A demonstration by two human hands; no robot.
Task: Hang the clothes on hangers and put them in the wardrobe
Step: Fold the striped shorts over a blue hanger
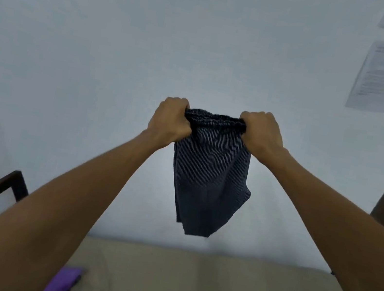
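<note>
Gripping one striped shorts (209, 171) waistband: left hand (170, 121), right hand (261, 134), fingers curled tight.

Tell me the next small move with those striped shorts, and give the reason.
Probably lower the striped shorts flat onto the bed. Both the left hand and the right hand have a grip on the waistband, the shorts hang free in the air, and no hanger is in view, so one hand must be freed to fetch one.

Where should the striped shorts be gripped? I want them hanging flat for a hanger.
By the elastic waistband, one corner each: left hand and right hand grip the ends from the sides, so the striped shorts hang straight down, clear of the bed.
</note>
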